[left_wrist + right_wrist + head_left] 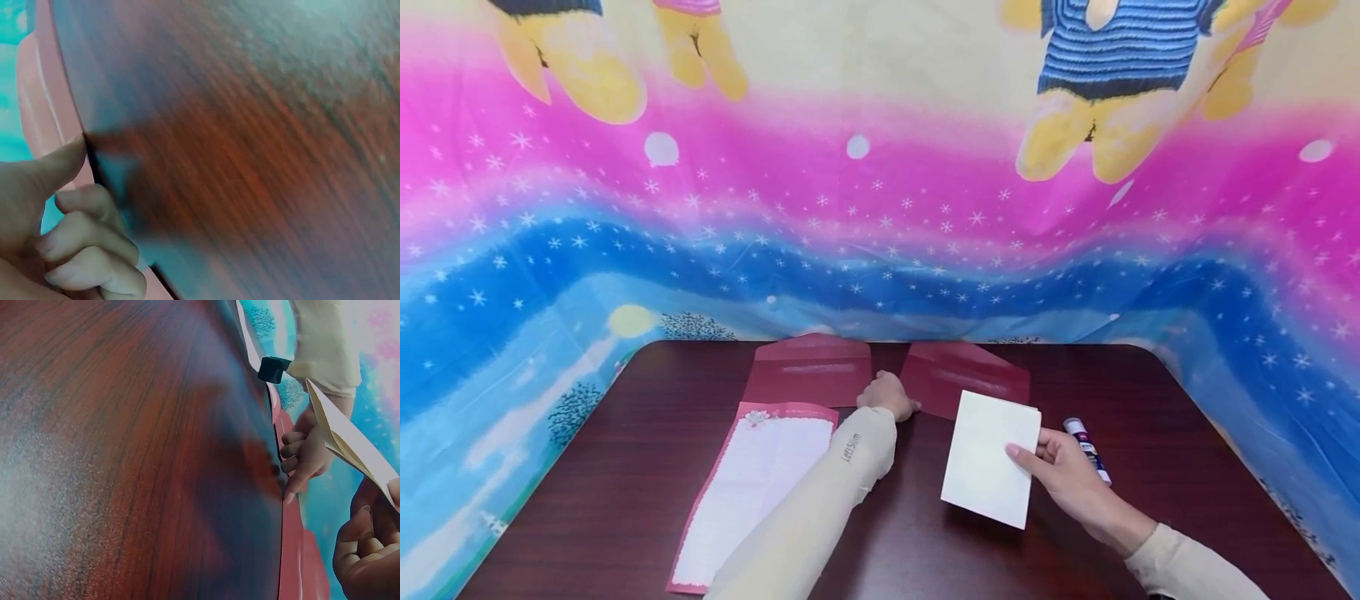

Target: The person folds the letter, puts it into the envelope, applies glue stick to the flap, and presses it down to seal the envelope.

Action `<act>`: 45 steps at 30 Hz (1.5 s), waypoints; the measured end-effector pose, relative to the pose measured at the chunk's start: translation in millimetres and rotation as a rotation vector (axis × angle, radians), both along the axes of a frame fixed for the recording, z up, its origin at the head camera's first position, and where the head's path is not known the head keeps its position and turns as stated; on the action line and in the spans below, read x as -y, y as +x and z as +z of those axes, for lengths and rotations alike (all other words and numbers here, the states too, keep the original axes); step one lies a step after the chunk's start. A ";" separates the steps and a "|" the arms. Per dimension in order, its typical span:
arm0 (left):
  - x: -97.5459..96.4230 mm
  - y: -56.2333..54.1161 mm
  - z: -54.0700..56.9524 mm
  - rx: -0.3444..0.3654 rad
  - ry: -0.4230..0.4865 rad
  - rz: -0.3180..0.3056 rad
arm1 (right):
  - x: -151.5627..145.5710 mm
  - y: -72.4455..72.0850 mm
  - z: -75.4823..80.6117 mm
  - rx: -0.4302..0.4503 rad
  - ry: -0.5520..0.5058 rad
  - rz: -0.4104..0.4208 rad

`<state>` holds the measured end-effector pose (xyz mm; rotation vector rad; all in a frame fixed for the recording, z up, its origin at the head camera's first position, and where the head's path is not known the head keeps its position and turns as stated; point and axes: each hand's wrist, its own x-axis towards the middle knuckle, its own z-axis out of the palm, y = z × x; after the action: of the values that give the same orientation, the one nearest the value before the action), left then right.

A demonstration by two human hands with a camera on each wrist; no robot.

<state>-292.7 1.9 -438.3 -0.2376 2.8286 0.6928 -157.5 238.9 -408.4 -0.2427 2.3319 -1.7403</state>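
Observation:
My right hand (1067,475) grips a folded white paper (988,458) by its right edge, thumb on the near face and the other fingers behind. In the right wrist view the paper (356,440) shows its folded layers edge-on, raised above the table. At the back, my left hand (887,396) is between two dark red envelopes, the left one (808,383) and the right one (958,379), both with their flaps spread away from me. One extended digit (65,162) touches the right envelope's near left corner; the remaining fingers are curled and hold nothing.
A letter sheet (767,483) with a pink-red border lies on the left, partly under my left forearm. To the right of my right hand lies a glue stick (1086,450). The dark wooden table (587,492) ends at a printed cloth backdrop (865,208).

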 end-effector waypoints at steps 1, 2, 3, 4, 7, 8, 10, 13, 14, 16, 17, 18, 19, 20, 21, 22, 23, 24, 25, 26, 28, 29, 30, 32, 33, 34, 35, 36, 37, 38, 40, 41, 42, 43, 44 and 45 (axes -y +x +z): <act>0.9 0.5 1.3 0.005 0.015 0.004 | 0.0 0.1 0.3 0.000 0.000 -0.005; 1.8 1.2 2.7 0.004 0.029 0.007 | 0.2 0.3 0.7 0.001 0.000 -0.012; 2.9 1.8 4.4 0.005 0.044 0.009 | 0.3 0.4 1.3 -0.002 0.003 -0.017; 4.1 2.5 6.2 0.003 0.060 0.011 | 0.5 0.4 1.7 -0.003 0.004 -0.021; 8.5 4.7 11.6 -0.018 0.135 0.015 | 1.1 0.8 3.8 -0.003 0.021 -0.046; 10.0 5.3 13.5 -0.024 0.171 0.015 | 1.4 0.9 4.7 0.001 0.028 -0.059; 13.1 6.4 16.9 -0.021 0.291 0.017 | 1.4 1.1 6.2 0.008 0.049 -0.079; 17.4 8.1 20.9 0.009 0.554 0.042 | 1.4 1.1 8.4 0.021 0.071 -0.107; 18.6 8.7 21.6 0.020 0.647 0.053 | 1.3 0.8 8.9 0.020 0.075 -0.112; 21.0 10.0 22.7 0.037 0.807 0.077 | 1.2 0.4 10.2 0.012 0.079 -0.111; 21.9 10.5 22.9 0.036 0.860 0.088 | 1.3 0.4 11.1 0.007 0.077 -0.112; 22.6 10.8 22.6 0.032 0.904 0.095 | 1.3 0.2 11.7 0.001 0.072 -0.113; 23.2 11.2 22.5 0.025 0.934 0.104 | 1.3 0.1 12.3 -0.009 0.069 -0.109; 23.6 11.6 22.1 0.013 0.947 0.113 | 1.2 0.1 12.9 -0.014 0.064 -0.108; 24.0 11.9 21.6 0.001 0.954 0.124 | 1.2 0.2 13.4 -0.019 0.058 -0.107; 24.3 12.4 21.0 -0.011 0.961 0.136 | 1.1 0.2 13.7 -0.023 0.052 -0.106; 24.5 12.7 20.1 -0.019 0.963 0.151 | 1.0 0.2 14.0 -0.026 0.046 -0.103; 24.7 13.7 19.6 -0.026 0.972 0.164 | 0.9 0.2 14.2 -0.028 0.042 -0.101; 25.0 15.0 19.4 -0.031 0.977 0.174 | 0.8 0.3 14.4 -0.030 0.040 -0.099; 25.1 16.2 18.9 -0.033 0.986 0.181 | 0.8 0.5 14.6 -0.031 0.040 -0.102; 24.9 19.2 18.2 -0.036 1.008 0.190 | 0.7 1.0 15.1 -0.033 0.043 -0.107; 24.7 21.0 18.3 -0.036 1.021 0.192 | 0.6 1.3 15.4 -0.034 0.042 -0.109; 24.4 22.9 18.1 -0.040 1.033 0.189 | 0.6 1.5 15.6 -0.035 0.040 -0.112; 23.6 26.5 18.0 -0.042 1.051 0.185 | 0.5 2.1 16.2 -0.038 0.039 -0.116; 23.2 28.6 17.9 -0.044 1.057 0.179 | 0.4 2.3 16.4 -0.038 0.038 -0.115; 22.8 30.6 17.8 -0.046 1.063 0.173 | 0.4 2.5 16.5 -0.035 0.037 -0.116; 22.3 32.9 18.2 -0.047 1.070 0.163 | 0.4 2.7 16.6 -0.031 0.037 -0.119; 21.9 35.3 18.3 -0.043 1.076 0.156 | 0.3 2.9 16.6 -0.025 0.040 -0.123; 21.6 38.0 18.7 -0.034 1.082 0.151 | 0.3 3.1 16.5 -0.016 0.045 -0.128; 21.2 40.5 18.8 -0.025 1.086 0.148 | 0.4 3.4 16.2 -0.004 0.049 -0.136; 20.1 45.8 18.6 -0.021 1.085 0.142 | 0.4 4.1 15.2 0.018 0.054 -0.145; 20.1 48.5 18.4 -0.018 1.080 0.139 | 0.4 4.5 14.6 0.025 0.053 -0.148; 20.2 51.0 18.0 -0.016 1.074 0.138 | 0.5 4.9 14.3 0.030 0.051 -0.149; 20.5 53.5 17.7 -0.019 1.067 0.130 | 0.6 5.3 13.9 0.033 0.050 -0.150; 20.7 55.7 17.4 -0.023 1.062 0.123 | 0.5 5.7 13.7 0.032 0.049 -0.150; 21.0 57.4 17.3 -0.026 1.059 0.117 | 0.3 5.9 13.7 0.028 0.045 -0.147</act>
<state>-235.3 -19.1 -421.0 -0.1912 2.0769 2.0455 -151.6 238.6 -394.7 -0.0399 2.4203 -1.7412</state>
